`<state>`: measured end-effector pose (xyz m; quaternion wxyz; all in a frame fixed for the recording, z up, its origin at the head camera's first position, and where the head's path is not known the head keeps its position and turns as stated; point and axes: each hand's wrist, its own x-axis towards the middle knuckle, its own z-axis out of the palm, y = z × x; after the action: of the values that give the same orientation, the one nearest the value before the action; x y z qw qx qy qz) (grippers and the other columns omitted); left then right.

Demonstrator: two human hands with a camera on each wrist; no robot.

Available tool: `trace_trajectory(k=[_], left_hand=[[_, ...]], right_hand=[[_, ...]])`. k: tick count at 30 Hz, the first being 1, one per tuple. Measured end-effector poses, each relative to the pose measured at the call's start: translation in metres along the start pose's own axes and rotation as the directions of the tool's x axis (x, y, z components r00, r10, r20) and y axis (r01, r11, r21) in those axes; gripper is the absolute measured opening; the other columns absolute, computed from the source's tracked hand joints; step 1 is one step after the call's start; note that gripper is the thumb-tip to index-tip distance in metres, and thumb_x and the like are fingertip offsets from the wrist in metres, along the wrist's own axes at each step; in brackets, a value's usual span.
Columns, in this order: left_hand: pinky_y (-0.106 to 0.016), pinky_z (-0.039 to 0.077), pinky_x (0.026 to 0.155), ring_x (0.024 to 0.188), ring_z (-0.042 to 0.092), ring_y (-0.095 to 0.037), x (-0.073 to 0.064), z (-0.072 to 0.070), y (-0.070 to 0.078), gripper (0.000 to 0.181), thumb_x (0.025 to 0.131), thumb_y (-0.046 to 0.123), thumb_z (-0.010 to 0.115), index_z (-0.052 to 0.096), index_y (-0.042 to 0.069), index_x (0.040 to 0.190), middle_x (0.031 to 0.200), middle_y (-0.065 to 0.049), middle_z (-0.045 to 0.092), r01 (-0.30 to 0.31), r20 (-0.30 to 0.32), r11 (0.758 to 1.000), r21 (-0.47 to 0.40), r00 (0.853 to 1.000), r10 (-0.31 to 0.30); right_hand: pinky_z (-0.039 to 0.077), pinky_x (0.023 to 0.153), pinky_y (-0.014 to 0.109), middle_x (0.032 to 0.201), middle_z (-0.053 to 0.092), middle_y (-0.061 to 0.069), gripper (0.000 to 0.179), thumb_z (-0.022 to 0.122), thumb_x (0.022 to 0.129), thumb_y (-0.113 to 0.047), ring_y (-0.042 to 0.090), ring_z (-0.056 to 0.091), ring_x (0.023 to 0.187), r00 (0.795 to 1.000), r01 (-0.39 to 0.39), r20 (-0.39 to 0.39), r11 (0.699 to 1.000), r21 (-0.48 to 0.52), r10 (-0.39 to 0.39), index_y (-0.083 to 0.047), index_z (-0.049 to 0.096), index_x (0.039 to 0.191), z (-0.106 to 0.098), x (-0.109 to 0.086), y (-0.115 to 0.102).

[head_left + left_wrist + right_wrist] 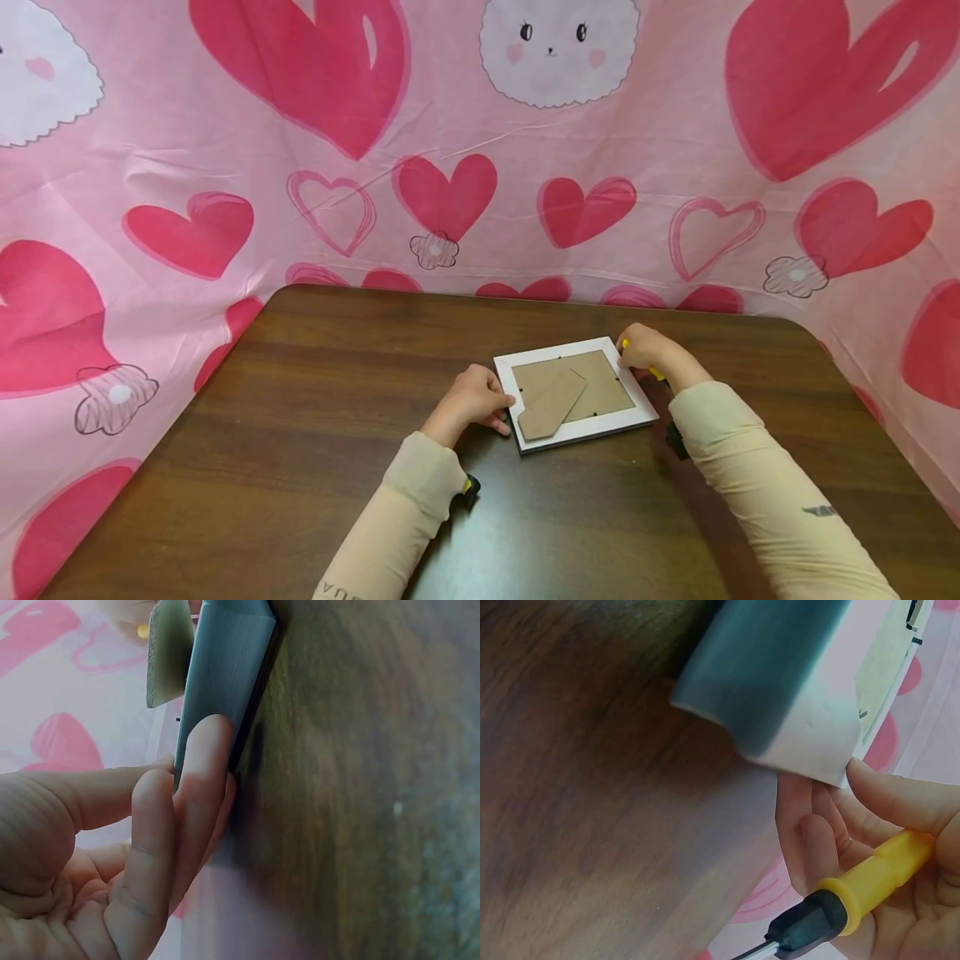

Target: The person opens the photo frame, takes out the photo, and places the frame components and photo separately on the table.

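Observation:
A picture frame (585, 431) lies back up over the table, its white border around a brown backing board (609, 390). The cardboard stand (551, 412) is set slantwise on that board. My left hand (472, 398) pinches the frame's left edge, thumb on the white back and fingers along the outer side. At the far right corner, my right hand (651, 348) grips the frame between thumb and fingers. A screwdriver (877, 877) with a yellow handle and black collar is tucked in that same hand, its metal shaft running out of the right wrist view.
The dark wooden table (315, 433) has rounded far corners. Behind it and along both sides hangs a pink cloth (510, 142) printed with hearts. Small dark metal tabs (596, 414) sit around the backing board's edge.

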<state>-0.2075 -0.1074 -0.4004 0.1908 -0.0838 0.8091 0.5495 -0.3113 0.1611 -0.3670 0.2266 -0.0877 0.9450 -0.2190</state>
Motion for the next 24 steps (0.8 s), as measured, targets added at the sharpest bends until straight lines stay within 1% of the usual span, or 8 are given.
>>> trace_trajectory(k=[6, 14, 17, 20, 24], left_hand=[[-0.026, 0.057, 0.056, 0.052, 0.07, -0.018, 0.002, 0.0, 0.001, 0.017, 0.089, 0.002, 0.071, 0.061, -0.004, 0.075, 0.061, -0.009, 0.059, -0.004, 0.0, 1.0, -0.012, 1.0, 0.004], [-0.026, 0.057, 0.057, 0.049, 0.068, -0.014, 0.005, -0.001, 0.001, 0.017, 0.089, 0.002, 0.07, 0.062, -0.004, 0.076, 0.061, -0.008, 0.059, -0.01, -0.003, 1.0, -0.004, 1.0, 0.01], [-0.026, 0.057, 0.056, 0.05, 0.068, -0.015, 0.004, -0.003, 0.002, 0.015, 0.089, 0.001, 0.07, 0.062, -0.005, 0.078, 0.062, -0.009, 0.059, -0.01, -0.004, 1.0, -0.009, 1.0, 0.01], [-0.026, 0.057, 0.056, 0.052, 0.07, -0.018, 0.004, -0.004, 0.003, 0.013, 0.089, 0.0, 0.07, 0.063, -0.006, 0.08, 0.063, -0.009, 0.058, -0.005, -0.008, 1.0, -0.018, 1.0, 0.005], [-0.026, 0.057, 0.054, 0.051, 0.069, -0.017, 0.006, -0.005, 0.003, 0.012, 0.089, -0.001, 0.069, 0.064, -0.007, 0.08, 0.063, -0.009, 0.058, -0.002, -0.011, 1.0, -0.03, 1.0, 0.002]], right_hand=[[0.056, 0.062, 0.029, 0.097, 0.059, 0.024, 0.034, 0.058, 0.086, 0.004, 0.018, 0.062, 0.066, 1.0, -0.007, 0.007, 1.0, 0.007, 0.007, 0.018, 0.056, 0.117, 0.001, -0.005, 0.002], [0.059, 0.065, 0.033, 0.096, 0.058, 0.025, 0.034, 0.057, 0.087, 0.005, 0.022, 0.064, 0.068, 1.0, -0.009, -0.001, 0.999, 0.031, 0.009, 0.019, 0.053, 0.118, 0.004, -0.012, 0.006], [0.06, 0.065, 0.035, 0.096, 0.057, 0.026, 0.034, 0.056, 0.087, 0.006, 0.023, 0.064, 0.068, 1.0, -0.003, -0.004, 0.999, 0.045, 0.003, 0.021, 0.052, 0.118, 0.006, -0.015, 0.006], [0.059, 0.062, 0.034, 0.091, 0.059, 0.024, 0.031, 0.054, 0.086, 0.007, 0.021, 0.065, 0.064, 1.0, 0.011, -0.022, 0.999, 0.035, -0.01, 0.02, 0.054, 0.114, 0.008, -0.018, 0.005], [0.056, 0.056, 0.031, 0.075, 0.058, 0.015, 0.021, 0.051, 0.083, 0.006, 0.018, 0.062, 0.055, 0.999, 0.025, -0.042, 1.0, -0.002, -0.025, 0.015, 0.058, 0.101, 0.01, -0.023, 0.004]])
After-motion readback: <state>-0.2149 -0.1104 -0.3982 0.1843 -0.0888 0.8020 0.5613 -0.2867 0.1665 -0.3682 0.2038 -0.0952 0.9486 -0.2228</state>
